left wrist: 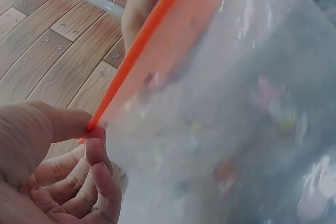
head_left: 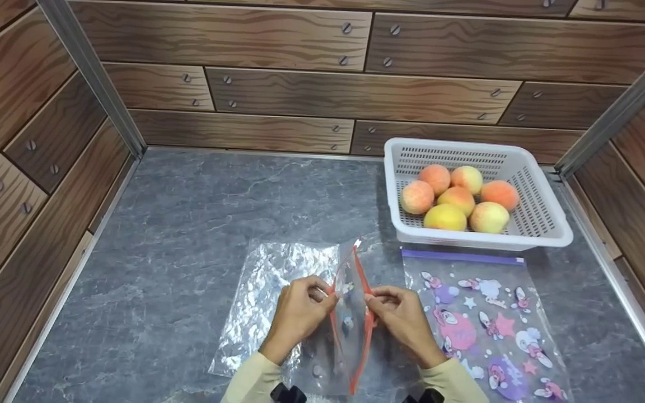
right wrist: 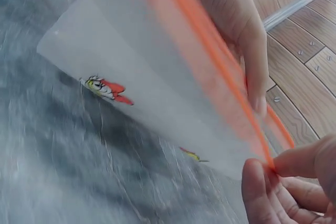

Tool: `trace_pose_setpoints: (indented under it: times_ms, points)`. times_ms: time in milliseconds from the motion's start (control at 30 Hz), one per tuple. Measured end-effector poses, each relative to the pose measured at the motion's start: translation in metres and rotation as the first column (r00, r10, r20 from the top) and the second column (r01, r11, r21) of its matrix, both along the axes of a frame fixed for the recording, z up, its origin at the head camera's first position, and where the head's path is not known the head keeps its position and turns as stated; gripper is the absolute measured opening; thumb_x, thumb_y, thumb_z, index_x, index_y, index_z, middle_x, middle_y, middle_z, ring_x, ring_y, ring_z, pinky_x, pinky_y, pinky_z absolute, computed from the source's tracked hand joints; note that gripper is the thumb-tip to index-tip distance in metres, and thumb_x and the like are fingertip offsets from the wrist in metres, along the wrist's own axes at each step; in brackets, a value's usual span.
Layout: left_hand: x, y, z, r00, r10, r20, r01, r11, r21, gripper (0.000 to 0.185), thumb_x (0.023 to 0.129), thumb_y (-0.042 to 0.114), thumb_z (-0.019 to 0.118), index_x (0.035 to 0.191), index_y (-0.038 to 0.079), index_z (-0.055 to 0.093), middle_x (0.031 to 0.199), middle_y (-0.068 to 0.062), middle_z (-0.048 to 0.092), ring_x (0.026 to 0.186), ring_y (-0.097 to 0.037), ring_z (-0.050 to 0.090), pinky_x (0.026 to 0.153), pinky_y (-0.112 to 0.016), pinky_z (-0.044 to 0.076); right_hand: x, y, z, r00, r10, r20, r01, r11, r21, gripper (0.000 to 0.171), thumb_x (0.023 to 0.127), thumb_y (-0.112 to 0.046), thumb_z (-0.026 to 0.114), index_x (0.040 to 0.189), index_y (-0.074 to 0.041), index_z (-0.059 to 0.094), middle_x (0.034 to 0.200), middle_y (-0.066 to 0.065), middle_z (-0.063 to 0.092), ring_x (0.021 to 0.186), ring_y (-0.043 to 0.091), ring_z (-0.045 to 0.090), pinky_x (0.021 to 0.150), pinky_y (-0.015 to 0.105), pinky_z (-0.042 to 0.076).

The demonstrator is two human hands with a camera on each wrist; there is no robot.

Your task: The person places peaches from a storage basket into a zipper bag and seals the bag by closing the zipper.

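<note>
A clear zip bag with an orange seal strip (head_left: 356, 313) is lifted near the table's front edge, its mouth parted. My left hand (head_left: 300, 313) pinches the left side of the orange strip (left wrist: 131, 61) between thumb and fingers. On the other side, my right hand (head_left: 398, 316) pinches the right lip of the strip (right wrist: 220, 72). The bag's clear film (right wrist: 142, 93) carries small cartoon prints. A white plastic basket (head_left: 529, 235) at the back right holds several peaches (head_left: 459, 198).
A second zip bag (head_left: 490, 324) with a purple seal and cartoon prints lies flat to the right of my hands. A crinkled clear bag (head_left: 266, 291) lies flat under and left of them. Wood-pattern walls (head_left: 300, 84) enclose the grey stone tabletop (head_left: 188, 212).
</note>
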State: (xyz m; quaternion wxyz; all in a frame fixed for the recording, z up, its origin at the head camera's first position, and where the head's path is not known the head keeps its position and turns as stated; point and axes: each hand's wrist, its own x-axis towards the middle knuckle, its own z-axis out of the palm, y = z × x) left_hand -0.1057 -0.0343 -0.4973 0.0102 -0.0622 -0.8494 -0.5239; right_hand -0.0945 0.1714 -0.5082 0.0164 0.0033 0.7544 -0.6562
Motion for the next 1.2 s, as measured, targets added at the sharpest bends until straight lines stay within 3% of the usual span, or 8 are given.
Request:
trace_pose_setpoints:
  times_ms: [200, 300, 433, 567, 767, 900, 1200]
  points:
    - [0.000, -0.019, 0.007, 0.997, 0.025, -0.067, -0.030, 0.997, -0.067, 0.018, 0.084, 0.012, 0.080, 0.073, 0.013, 0.066, 0.067, 0.006, 0.067, 0.059, -0.005, 0.062, 0.055, -0.025, 0.053, -0.002, 0.011, 0.003, 0.997, -0.043, -0.072, 0.055, 0.984, 0.172, 0.012, 0.089, -0.004, 0.077, 0.088, 0.007, 0.072, 0.073, 0.010, 0.070, 0.051, 0.008, 0.058, 0.047, 0.022, 0.052]
    - [0.000, -0.028, 0.010, 0.997, 0.034, -0.074, -0.040, 0.996, -0.081, 0.017, 0.083, 0.012, 0.080, 0.073, 0.013, 0.067, 0.068, 0.005, 0.068, 0.059, -0.005, 0.061, 0.056, -0.025, 0.053, -0.002, 0.017, 0.008, 0.995, -0.057, -0.087, 0.077, 0.968, 0.240, 0.012, 0.088, -0.008, 0.079, 0.084, 0.002, 0.074, 0.070, 0.007, 0.069, 0.049, 0.014, 0.059, 0.045, 0.023, 0.051]
    - [0.001, -0.040, 0.016, 0.997, 0.045, -0.069, -0.052, 0.994, -0.100, 0.017, 0.084, 0.012, 0.079, 0.073, 0.015, 0.066, 0.067, 0.007, 0.067, 0.060, -0.005, 0.061, 0.058, -0.027, 0.054, -0.003, 0.026, 0.015, 0.995, -0.072, -0.069, 0.087, 0.966, 0.243, 0.009, 0.089, -0.006, 0.078, 0.087, 0.002, 0.073, 0.071, 0.011, 0.069, 0.048, 0.022, 0.061, 0.043, 0.023, 0.050]
    - [0.002, -0.050, 0.021, 0.997, 0.040, -0.069, -0.047, 0.993, -0.108, 0.017, 0.084, 0.012, 0.079, 0.073, 0.016, 0.066, 0.068, 0.008, 0.067, 0.061, -0.005, 0.062, 0.059, -0.028, 0.054, -0.003, 0.033, 0.018, 0.994, -0.081, -0.077, 0.098, 0.963, 0.252, 0.008, 0.089, -0.004, 0.078, 0.089, 0.002, 0.073, 0.072, 0.012, 0.070, 0.050, 0.021, 0.063, 0.043, 0.022, 0.050]
    - [0.003, -0.063, 0.023, 0.997, 0.025, -0.079, -0.034, 0.993, -0.112, 0.016, 0.085, 0.011, 0.080, 0.075, 0.016, 0.069, 0.069, 0.008, 0.067, 0.059, -0.006, 0.061, 0.056, -0.026, 0.054, -0.002, 0.044, 0.016, 0.988, -0.042, -0.151, 0.087, 0.948, 0.306, 0.005, 0.086, -0.005, 0.080, 0.086, -0.005, 0.075, 0.071, 0.003, 0.070, 0.054, 0.013, 0.063, 0.047, 0.022, 0.051]
    - [0.003, -0.071, 0.024, 0.993, 0.023, -0.116, -0.039, 0.991, -0.131, 0.016, 0.083, 0.011, 0.082, 0.074, 0.017, 0.071, 0.068, 0.009, 0.066, 0.060, -0.005, 0.061, 0.057, -0.024, 0.054, -0.002, 0.048, 0.015, 0.979, 0.014, -0.201, 0.065, 0.923, 0.379, 0.007, 0.086, -0.005, 0.081, 0.084, -0.010, 0.076, 0.069, -0.003, 0.068, 0.056, 0.010, 0.061, 0.049, 0.022, 0.051]
    - [0.005, -0.080, 0.026, 0.991, -0.006, -0.131, -0.016, 0.986, -0.165, 0.014, 0.081, 0.012, 0.085, 0.073, 0.013, 0.074, 0.065, 0.008, 0.066, 0.059, -0.004, 0.059, 0.056, -0.023, 0.052, 0.000, 0.055, 0.012, 0.946, 0.038, -0.321, 0.109, 0.896, 0.430, 0.019, 0.082, -0.003, 0.083, 0.075, -0.015, 0.071, 0.061, -0.009, 0.064, 0.052, 0.006, 0.059, 0.048, 0.020, 0.050]
